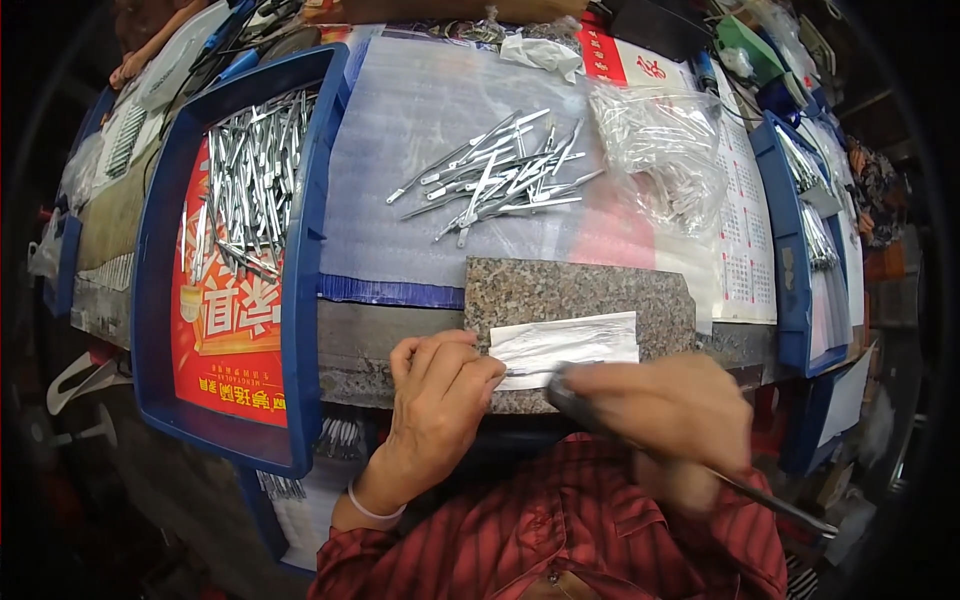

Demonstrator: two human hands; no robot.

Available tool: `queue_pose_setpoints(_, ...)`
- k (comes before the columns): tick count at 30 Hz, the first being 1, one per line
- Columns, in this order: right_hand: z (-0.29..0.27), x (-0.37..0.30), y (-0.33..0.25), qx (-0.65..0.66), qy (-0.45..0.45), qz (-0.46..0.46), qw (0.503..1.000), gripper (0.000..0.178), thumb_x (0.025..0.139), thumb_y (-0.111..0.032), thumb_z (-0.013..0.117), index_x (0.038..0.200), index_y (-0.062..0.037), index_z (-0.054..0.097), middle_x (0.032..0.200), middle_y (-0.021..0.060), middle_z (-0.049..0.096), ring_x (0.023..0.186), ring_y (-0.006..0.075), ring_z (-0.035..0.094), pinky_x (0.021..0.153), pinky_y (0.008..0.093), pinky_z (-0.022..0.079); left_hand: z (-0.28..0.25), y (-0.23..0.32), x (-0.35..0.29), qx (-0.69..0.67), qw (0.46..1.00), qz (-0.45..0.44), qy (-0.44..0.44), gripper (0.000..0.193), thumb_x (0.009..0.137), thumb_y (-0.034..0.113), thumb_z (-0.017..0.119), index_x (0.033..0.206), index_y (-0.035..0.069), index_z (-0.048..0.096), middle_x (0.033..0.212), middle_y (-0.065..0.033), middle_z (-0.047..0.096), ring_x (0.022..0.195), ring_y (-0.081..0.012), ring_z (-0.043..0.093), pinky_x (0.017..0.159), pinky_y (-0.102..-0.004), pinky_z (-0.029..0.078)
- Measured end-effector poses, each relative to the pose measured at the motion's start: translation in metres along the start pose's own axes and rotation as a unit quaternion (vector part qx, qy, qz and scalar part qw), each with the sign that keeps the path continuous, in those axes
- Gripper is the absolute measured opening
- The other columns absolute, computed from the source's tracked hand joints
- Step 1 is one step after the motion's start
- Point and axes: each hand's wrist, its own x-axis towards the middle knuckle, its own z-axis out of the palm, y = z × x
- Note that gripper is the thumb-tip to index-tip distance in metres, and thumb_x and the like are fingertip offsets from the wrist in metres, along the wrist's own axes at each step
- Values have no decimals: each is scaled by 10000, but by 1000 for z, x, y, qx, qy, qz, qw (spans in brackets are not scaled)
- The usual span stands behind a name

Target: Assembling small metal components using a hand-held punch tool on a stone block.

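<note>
My left hand (440,395) rests at the left end of a folded white paper pad (565,345) on a speckled granite slab (580,282). Its thumb and forefinger pinch the end of a thin metal piece (528,373) lying along the pad's near edge. Closed around a hammer (785,510), my right hand (675,415) is smeared by motion. The hammer's dark, blurred head is low over the near right part of the pad, and its handle sticks out toward the lower right. Whether the head touches the metal piece, I cannot tell.
Beyond the slab, slim silver metal pieces (510,175) lie heaped on a foam-covered surface. A blue tray (303,300) at left holds many more. Crumpled clear plastic bags (660,150) sit at the far right of the slab. Another blue tray (790,250) stands at right.
</note>
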Motion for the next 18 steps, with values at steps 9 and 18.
queue_pose_setpoints(9,-10,-16,2,-17,-5,97,995,309,986,-237,436,1015,-8,642,962,176,712,779,295,723,613,373,598,0,0,4,-6,1000,6,0,246,719,9,738,936,66,638,895,-72,574,960,-291,599,853,-396,373)
queue_pose_setpoints(18,-27,-45,17,-24,-9,253,967,227,974,-217,555,889,-26,642,734,144,625,617,310,626,555,372,491,1,8,8,13,1000,6,-1,195,742,5,712,905,64,622,876,-83,577,958,-301,599,865,-413,375)
